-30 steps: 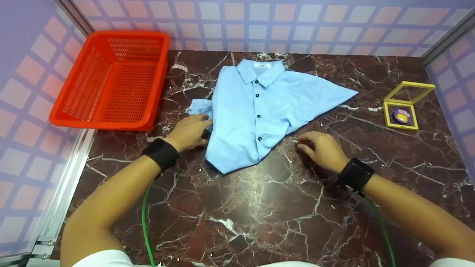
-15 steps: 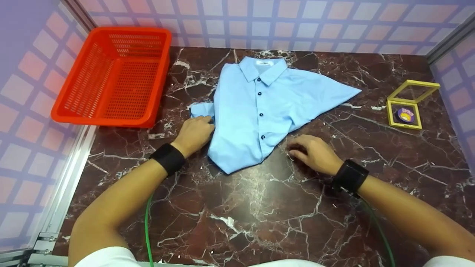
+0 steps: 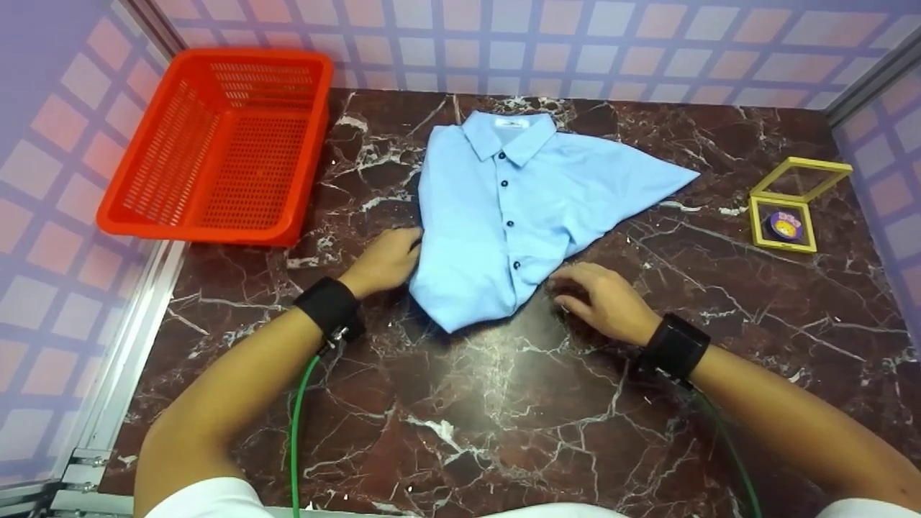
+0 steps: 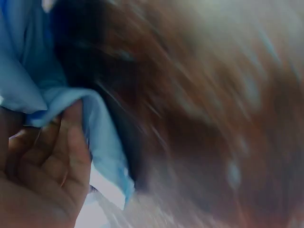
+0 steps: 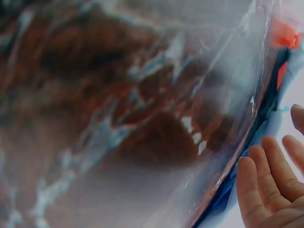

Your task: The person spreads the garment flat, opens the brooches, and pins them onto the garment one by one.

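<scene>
A light blue button-up shirt (image 3: 471, 216) lies on the marble table, collar at the far end, its right part spread to a point. At its left edge my left hand (image 3: 385, 260) has its fingertips hidden under the cloth in the head view. The left wrist view shows this hand (image 4: 47, 166) with curled fingers gripping a fold of the blue cloth (image 4: 102, 133). My right hand (image 3: 608, 301) hovers or rests by the shirt's lower right edge; I cannot tell which. Its fingers (image 5: 273, 175) are loosely bent and hold nothing in the right wrist view.
A red plastic basket (image 3: 302, 208) stands at the back left. On the right is a yellow-framed case (image 3: 813, 241), lid up, with a round purple and yellow badge (image 3: 786, 224). Patterned panels enclose the back and sides. Green cables (image 3: 296, 432) trail from the wrist bands.
The small flap of cloth sticking out left of the shirt has gone out of sight under its edge. My left hand moved right and slightly nearer; my right hand shifted left toward the shirt.
</scene>
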Tool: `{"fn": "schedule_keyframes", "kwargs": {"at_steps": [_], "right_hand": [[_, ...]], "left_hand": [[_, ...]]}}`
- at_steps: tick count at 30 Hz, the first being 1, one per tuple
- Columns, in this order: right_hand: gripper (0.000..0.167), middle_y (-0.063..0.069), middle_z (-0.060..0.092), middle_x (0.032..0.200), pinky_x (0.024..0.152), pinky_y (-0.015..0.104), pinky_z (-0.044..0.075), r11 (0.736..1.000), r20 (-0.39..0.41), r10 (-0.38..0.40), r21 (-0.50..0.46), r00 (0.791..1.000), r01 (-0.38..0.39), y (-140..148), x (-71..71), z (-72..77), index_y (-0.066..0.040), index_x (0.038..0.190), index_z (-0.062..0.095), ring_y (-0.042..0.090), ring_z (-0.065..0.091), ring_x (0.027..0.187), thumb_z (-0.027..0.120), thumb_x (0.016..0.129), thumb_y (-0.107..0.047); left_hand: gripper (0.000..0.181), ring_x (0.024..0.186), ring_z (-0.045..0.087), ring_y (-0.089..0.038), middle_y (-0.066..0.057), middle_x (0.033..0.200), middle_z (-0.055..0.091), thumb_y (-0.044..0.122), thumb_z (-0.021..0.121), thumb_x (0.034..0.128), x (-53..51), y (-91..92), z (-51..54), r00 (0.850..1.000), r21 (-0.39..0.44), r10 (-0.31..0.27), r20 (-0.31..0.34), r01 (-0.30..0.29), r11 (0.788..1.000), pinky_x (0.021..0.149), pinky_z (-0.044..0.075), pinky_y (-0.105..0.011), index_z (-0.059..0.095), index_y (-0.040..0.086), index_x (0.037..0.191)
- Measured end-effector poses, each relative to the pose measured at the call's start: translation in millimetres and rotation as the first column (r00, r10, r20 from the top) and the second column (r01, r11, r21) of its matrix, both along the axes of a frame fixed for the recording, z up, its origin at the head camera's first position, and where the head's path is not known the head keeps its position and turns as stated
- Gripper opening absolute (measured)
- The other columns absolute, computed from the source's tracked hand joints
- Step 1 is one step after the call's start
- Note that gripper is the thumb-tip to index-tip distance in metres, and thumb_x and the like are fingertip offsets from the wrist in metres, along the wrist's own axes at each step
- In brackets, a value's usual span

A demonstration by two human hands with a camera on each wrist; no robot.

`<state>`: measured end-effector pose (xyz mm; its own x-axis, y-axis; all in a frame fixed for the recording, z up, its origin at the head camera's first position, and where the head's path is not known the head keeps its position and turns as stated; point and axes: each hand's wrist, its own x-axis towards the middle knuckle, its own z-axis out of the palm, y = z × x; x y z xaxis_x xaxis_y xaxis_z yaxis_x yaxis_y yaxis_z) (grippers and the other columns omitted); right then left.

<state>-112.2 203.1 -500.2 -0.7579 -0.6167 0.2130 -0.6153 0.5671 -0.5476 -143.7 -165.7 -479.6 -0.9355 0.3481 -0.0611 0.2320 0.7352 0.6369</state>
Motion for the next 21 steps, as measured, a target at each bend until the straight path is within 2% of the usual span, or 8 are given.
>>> {"fn": "schedule_keyframes", "kwargs": {"at_steps": [3, 6, 9, 12, 13, 15, 19, 21], "right_hand": [[0.028, 0.011, 0.071, 0.111, 0.095, 0.044, 0.050, 1.000, -0.001, 0.012, -0.012, 1.000, -0.012, -2, 0.5, -0.5, -0.004, 0.116, 0.071, 0.027, 0.066, 0.106, 0.076, 0.090, -0.014], [0.024, 0.010, 0.072, 0.109, 0.094, 0.043, 0.051, 0.999, -0.008, 0.023, -0.029, 1.000, -0.023, -3, 0.8, -0.9, -0.004, 0.112, 0.072, 0.027, 0.066, 0.104, 0.076, 0.090, -0.013], [0.023, 0.010, 0.072, 0.109, 0.095, 0.043, 0.050, 0.999, -0.012, 0.025, -0.034, 1.000, -0.025, -4, 1.1, -1.2, -0.004, 0.112, 0.072, 0.027, 0.066, 0.104, 0.076, 0.090, -0.013], [0.029, 0.012, 0.070, 0.115, 0.099, 0.043, 0.048, 1.000, -0.011, 0.005, -0.022, 1.000, -0.005, -5, 0.9, -1.9, -0.003, 0.117, 0.070, 0.028, 0.065, 0.109, 0.075, 0.091, -0.013], [0.032, 0.013, 0.069, 0.118, 0.101, 0.044, 0.047, 1.000, -0.012, -0.008, -0.019, 1.000, 0.007, -5, 1.0, -2.1, -0.002, 0.120, 0.069, 0.030, 0.064, 0.112, 0.075, 0.091, -0.013], [0.041, 0.017, 0.066, 0.126, 0.104, 0.045, 0.044, 0.999, -0.013, -0.040, -0.017, 0.999, 0.040, -6, 1.2, -1.9, -0.001, 0.128, 0.064, 0.033, 0.060, 0.118, 0.075, 0.090, -0.013], [0.058, 0.023, 0.057, 0.137, 0.109, 0.050, 0.040, 0.993, -0.042, -0.115, -0.036, 0.992, 0.113, -8, 1.7, -0.9, 0.004, 0.138, 0.054, 0.038, 0.053, 0.127, 0.077, 0.087, -0.011], [0.052, 0.023, 0.056, 0.135, 0.108, 0.050, 0.040, 0.989, -0.051, -0.137, -0.059, 0.989, 0.134, -12, 1.5, -0.1, 0.004, 0.132, 0.058, 0.037, 0.052, 0.126, 0.078, 0.086, -0.010]], "left_hand": [[0.029, 0.079, 0.060, -0.023, -0.012, 0.086, 0.063, 0.016, 0.043, 0.1068, 3.3, 4.5, 4.3, 0.988, 0.205, 0.021, 0.152, -0.052, 0.977, 0.077, 0.048, -0.037, 0.065, 0.000, 0.095], [0.034, 0.072, 0.060, -0.014, -0.007, 0.084, 0.065, 0.015, 0.039, 0.1081, 8.8, 10.3, 6.6, 0.943, 0.411, 0.025, 0.333, -0.169, 0.896, 0.072, 0.050, -0.028, 0.067, -0.005, 0.109], [0.034, 0.067, 0.061, -0.012, -0.004, 0.079, 0.065, 0.012, 0.035, 0.1084, 14.1, 19.4, 9.2, 0.848, 0.543, -0.008, 0.530, -0.332, 0.771, 0.069, 0.052, -0.028, 0.062, -0.009, 0.112], [0.029, 0.066, 0.060, -0.013, -0.002, 0.075, 0.062, 0.011, 0.033, 0.1077, 18.5, 29.2, 14.3, 0.743, 0.570, -0.038, 0.668, -0.478, 0.668, 0.073, 0.051, -0.033, 0.058, -0.002, 0.107], [0.026, 0.066, 0.058, -0.014, -0.001, 0.074, 0.059, 0.010, 0.032, 0.1071, 20.0, 32.1, 17.1, 0.713, 0.568, -0.047, 0.700, -0.515, 0.642, 0.073, 0.050, -0.035, 0.056, 0.001, 0.103], [0.023, 0.066, 0.057, -0.015, 0.000, 0.073, 0.055, 0.009, 0.033, 0.1062, 22.2, 37.0, 23.1, 0.672, 0.570, -0.073, 0.737, -0.560, 0.601, 0.073, 0.048, -0.036, 0.053, 0.006, 0.096], [0.024, 0.065, 0.060, -0.014, -0.001, 0.075, 0.061, 0.012, 0.034, 0.1071, 25.1, 43.3, 35.8, 0.633, 0.599, -0.152, 0.759, -0.587, 0.545, 0.068, 0.047, -0.032, 0.055, 0.009, 0.096], [0.023, 0.064, 0.062, -0.014, -0.002, 0.078, 0.066, 0.013, 0.035, 0.1080, 26.3, 45.5, 41.7, 0.622, 0.617, -0.190, 0.759, -0.595, 0.516, 0.066, 0.048, -0.030, 0.057, 0.008, 0.102]]}}
